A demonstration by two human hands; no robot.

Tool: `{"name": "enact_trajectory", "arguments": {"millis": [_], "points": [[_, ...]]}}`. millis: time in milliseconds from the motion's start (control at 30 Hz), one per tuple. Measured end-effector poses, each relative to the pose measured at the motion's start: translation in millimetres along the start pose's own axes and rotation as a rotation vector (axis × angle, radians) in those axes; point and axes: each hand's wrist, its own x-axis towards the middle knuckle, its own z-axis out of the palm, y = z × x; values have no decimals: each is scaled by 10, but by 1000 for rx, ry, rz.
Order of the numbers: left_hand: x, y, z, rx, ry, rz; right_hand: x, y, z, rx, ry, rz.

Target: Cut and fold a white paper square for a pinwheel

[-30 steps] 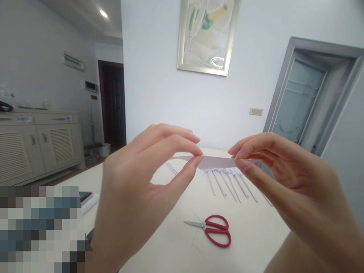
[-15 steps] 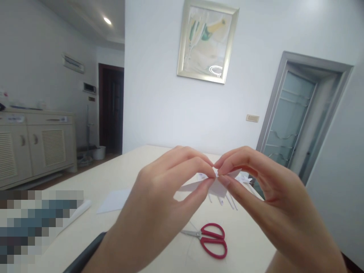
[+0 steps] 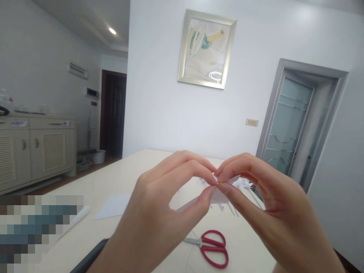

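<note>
A piece of white paper [image 3: 220, 196] is pinched between both hands above the table. My left hand [image 3: 167, 193] grips it from the left with thumb and forefinger. From the right, my right hand [image 3: 256, 193] closes thumb and fingers on the same paper, and the fingertips of both hands meet. Much of the paper is hidden behind the fingers. Below the hands lie red-handled scissors [image 3: 214, 248], their blades pointing left and partly covered by my left hand.
Folded white paper pieces [image 3: 244, 184] and several thin white strips [image 3: 233, 208] lie behind the hands on the pale table [image 3: 113, 182]. A white sheet [image 3: 112, 206] rests left of my left hand. A dark object [image 3: 91, 254] is at the near left edge, beside a pixelated patch.
The whole view has tilted slightly upward, so hands and scissors sit lower in it. Both hands keep their pinch on the paper, with the left thumb shifted slightly.
</note>
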Motion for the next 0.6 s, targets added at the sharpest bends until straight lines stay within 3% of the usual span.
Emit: {"name": "enact_trajectory", "arguments": {"millis": [267,600], "points": [[-30,26,5,-28,-16,-7,-7,-9,22,9,36,-47],[-95,53,13,-85,60,-30,-85,-30,-5,8,84,-26]]}}
